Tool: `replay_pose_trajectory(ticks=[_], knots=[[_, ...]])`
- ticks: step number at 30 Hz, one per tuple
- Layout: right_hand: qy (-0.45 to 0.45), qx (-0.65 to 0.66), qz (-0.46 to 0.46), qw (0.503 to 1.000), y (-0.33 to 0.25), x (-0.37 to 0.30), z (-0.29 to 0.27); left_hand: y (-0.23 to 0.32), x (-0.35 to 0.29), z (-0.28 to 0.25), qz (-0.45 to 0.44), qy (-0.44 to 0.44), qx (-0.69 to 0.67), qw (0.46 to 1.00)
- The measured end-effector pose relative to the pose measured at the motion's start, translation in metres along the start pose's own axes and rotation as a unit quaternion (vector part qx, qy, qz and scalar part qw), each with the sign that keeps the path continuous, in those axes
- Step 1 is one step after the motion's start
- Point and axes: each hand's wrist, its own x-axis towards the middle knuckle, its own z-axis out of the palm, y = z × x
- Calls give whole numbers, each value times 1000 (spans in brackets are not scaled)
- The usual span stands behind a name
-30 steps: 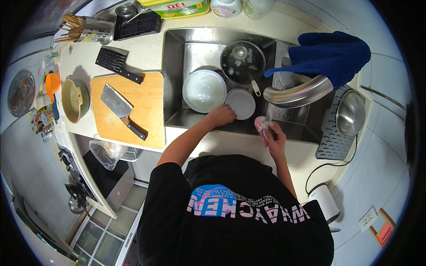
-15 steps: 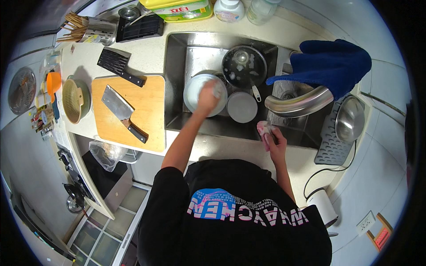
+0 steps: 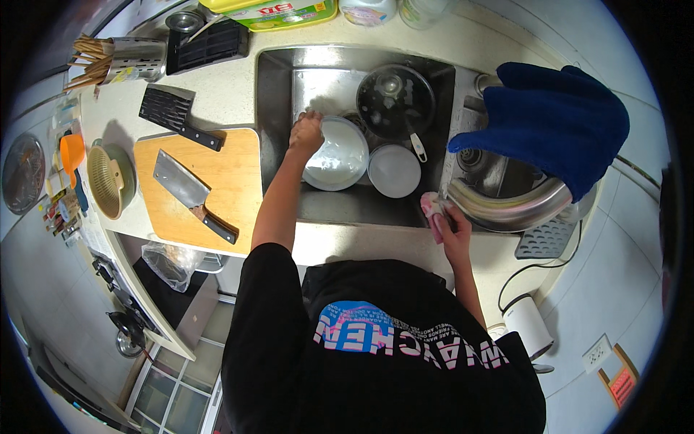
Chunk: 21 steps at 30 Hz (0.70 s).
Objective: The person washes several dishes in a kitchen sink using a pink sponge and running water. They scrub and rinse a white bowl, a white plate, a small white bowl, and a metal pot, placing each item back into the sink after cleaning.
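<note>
My left hand [image 3: 307, 133] is at the upper left rim of a white bowl [image 3: 336, 155] with cloudy liquid inside, its fingers curled round the edge. The bowl rests in the left part of the steel sink [image 3: 332, 210]. My right hand [image 3: 455, 231], at the sink's front edge, is closed on a pink and white cloth [image 3: 432, 210]. A smaller round white dish [image 3: 395, 171] lies just right of the bowl. Behind it is a dark round pan [image 3: 383, 116] with a pale-tipped handle and a knob-like shape in its middle.
A curved metal spout [image 3: 517, 210] with a blue cloth [image 3: 553, 123] over it juts across the sink's right side. Left of the sink, one cleaver [image 3: 184, 184] lies on a wooden board [image 3: 238, 170], another [image 3: 170, 108] behind it. A green-and-cream colander [image 3: 108, 181] stands farther left.
My left hand has moved from inside the white bowl to its upper left rim. The right hand still holds the cloth by the sink's edge. The whole view has shifted slightly.
</note>
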Motion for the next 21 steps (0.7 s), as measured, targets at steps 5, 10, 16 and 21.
replay_pose_trajectory(ticks=[5,10,16,21], knots=[[-11,-15,3,1000,-8,2,7,3,1,-12,-10,-23,-8,1000],[-39,-40,-40,998,-9,10,7,15,16,-18,-16,-94,-10,995],[12,-12,22,1000,3,4,-6,-12,21,-18,-27,-175,-60,982],[19,24,-5,1000,10,5,-9,-35,11,-26,-46,-269,-170,947]])
